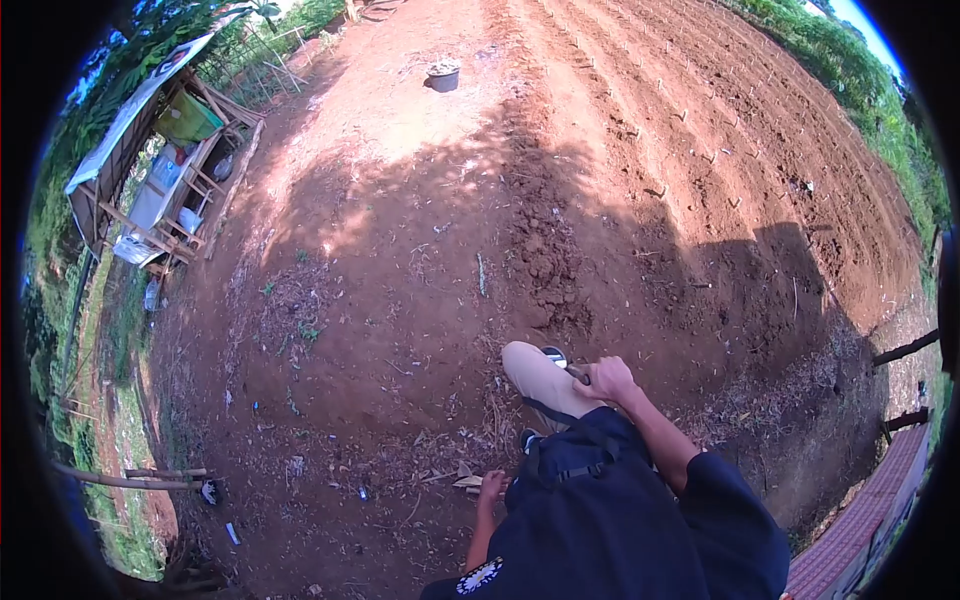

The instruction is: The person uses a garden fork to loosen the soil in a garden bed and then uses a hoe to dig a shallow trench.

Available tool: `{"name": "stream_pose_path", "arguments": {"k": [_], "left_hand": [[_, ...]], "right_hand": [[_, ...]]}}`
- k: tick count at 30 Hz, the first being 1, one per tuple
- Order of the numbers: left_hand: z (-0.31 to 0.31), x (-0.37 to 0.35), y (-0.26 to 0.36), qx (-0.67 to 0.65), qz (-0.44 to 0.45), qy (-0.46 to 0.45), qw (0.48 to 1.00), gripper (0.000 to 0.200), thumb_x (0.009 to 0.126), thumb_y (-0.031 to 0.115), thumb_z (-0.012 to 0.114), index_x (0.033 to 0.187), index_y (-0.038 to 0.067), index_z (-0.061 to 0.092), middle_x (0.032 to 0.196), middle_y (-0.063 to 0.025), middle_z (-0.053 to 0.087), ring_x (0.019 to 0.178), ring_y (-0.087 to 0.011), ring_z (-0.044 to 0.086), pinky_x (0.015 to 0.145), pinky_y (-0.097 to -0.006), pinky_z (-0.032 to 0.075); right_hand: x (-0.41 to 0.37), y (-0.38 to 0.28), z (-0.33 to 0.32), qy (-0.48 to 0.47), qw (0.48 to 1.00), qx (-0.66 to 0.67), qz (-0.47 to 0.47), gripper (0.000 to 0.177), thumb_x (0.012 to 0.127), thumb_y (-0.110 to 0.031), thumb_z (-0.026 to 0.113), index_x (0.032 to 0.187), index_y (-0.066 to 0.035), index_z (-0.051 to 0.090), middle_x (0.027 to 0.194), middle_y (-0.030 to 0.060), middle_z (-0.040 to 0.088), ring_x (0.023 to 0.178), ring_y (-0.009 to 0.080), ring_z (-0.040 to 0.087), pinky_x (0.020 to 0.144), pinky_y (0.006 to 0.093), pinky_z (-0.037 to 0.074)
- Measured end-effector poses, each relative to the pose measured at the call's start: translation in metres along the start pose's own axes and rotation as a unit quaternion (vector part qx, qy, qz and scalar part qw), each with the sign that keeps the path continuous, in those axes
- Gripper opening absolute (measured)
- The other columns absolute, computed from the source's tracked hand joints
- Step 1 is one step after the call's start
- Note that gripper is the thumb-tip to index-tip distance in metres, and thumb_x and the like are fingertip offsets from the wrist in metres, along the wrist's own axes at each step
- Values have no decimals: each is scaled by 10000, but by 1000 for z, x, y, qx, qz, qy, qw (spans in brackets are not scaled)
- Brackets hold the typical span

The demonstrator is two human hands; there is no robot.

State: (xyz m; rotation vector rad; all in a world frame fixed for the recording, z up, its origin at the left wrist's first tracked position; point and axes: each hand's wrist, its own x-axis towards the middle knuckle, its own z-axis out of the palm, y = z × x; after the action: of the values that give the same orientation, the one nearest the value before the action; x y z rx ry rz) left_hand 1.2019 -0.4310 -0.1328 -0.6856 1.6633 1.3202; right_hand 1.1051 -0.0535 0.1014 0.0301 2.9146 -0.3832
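My right hand [611, 380] is closed in front of my right thigh, above the beige trouser leg [548, 383]. A short grey-brown end of a hard object [578, 374] sticks out past its fingers; what the object is, I cannot tell. My left hand [492, 486] hangs low at my side with its fingers curled. Pale, dry-looking pieces [468, 480] show right by those fingers, over the ground. A dark strap with a buckle [580, 471] crosses my dark shirt between the two hands. Part of a shoe [553, 356] shows beyond the knee.
Bare reddish soil [420, 300] with leaf litter stretches ahead. A filled dark bucket [443, 77] stands farther off. Planted rows with short stakes [690, 130] run along the right. On the left is a wooden shelter [165, 165]; bamboo poles [130, 482] lie at lower left.
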Motion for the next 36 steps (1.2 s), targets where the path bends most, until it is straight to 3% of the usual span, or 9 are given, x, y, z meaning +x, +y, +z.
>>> {"name": "stream_pose_path", "arguments": {"k": [4, 5, 10, 12, 21, 26, 28, 32, 36], "left_hand": [[6, -3, -6, -67, 25, -32, 997, 234, 855, 238, 516, 1039, 98, 477, 717, -37, 568, 498, -106, 486, 429, -253, 408], [8, -9, -1, -73, -11, -17, 997, 211, 860, 211, 511, 1016, 77, 464, 705, -55, 565, 485, -110, 479, 415, -251, 397], [3, -4, -3, -96, -8, -25, 995, 188, 873, 187, 492, 1006, 59, 458, 710, -74, 568, 492, -123, 501, 398, -255, 393], [-4, 2, -1, -39, -32, -21, 998, 250, 871, 264, 492, 1074, 119, 478, 820, -68, 592, 602, -143, 567, 467, -304, 477], [-24, 35, 25, 114, -92, -40, 988, 298, 870, 295, 490, 1127, 150, 453, 883, -70, 592, 596, -157, 565, 482, -309, 449], [0, 22, 108, 178, -77, -13, 981, 306, 858, 320, 503, 1116, 158, 481, 931, -50, 595, 636, -156, 578, 517, -306, 450], [6, 30, 130, 151, -33, -5, 988, 293, 862, 309, 495, 1108, 150, 483, 887, -29, 596, 669, -152, 583, 524, -287, 443], [24, 41, 174, 136, -33, 13, 990, 289, 865, 301, 486, 1106, 141, 486, 874, -27, 592, 704, -142, 585, 540, -264, 439], [40, 76, 196, 166, -37, 20, 985, 295, 871, 290, 474, 1117, 128, 487, 891, -23, 582, 713, -121, 572, 550, -258, 434]], "right_hand": [[-13, -4, 1, -6, 1000, 10, 4, 454, 736, -503, 439, 701, -105, 656, 556, 185, 566, 549, 329, 582, 553, 409, 466], [-16, -1, 4, -15, 1000, 20, 6, 417, 737, -490, 441, 751, -143, 671, 541, 183, 557, 525, 330, 571, 529, 415, 458], [-26, 8, 10, -24, 999, 33, 24, 356, 739, -441, 456, 770, -156, 668, 568, 169, 571, 540, 320, 577, 530, 413, 460], [-30, 14, 14, -25, 999, 36, 23, 341, 738, -428, 462, 763, -150, 659, 579, 164, 576, 545, 317, 579, 527, 410, 461], [-39, 18, 13, 4, 998, 51, 32, 327, 722, -399, 487, 702, -95, 606, 585, 134, 581, 546, 294, 586, 509, 393, 464], [-35, 25, 17, -39, 997, 41, 43, 394, 746, -420, 467, 633, -61, 584, 522, 143, 559, 499, 284, 583, 505, 387, 470], [-32, 27, 16, -31, 996, 59, 50, 368, 735, -408, 485, 645, -70, 602, 522, 134, 561, 496, 278, 579, 501, 383, 465], [-21, 38, -3, -56, 992, 83, 75, 336, 722, -388, 509, 652, -77, 617, 521, 123, 562, 488, 267, 575, 485, 375, 458], [-5, 82, -17, -18, 993, 103, 62, 343, 705, -338, 519, 516, -54, 559, 433, 119, 510, 384, 261, 530, 419, 363, 446]]}}
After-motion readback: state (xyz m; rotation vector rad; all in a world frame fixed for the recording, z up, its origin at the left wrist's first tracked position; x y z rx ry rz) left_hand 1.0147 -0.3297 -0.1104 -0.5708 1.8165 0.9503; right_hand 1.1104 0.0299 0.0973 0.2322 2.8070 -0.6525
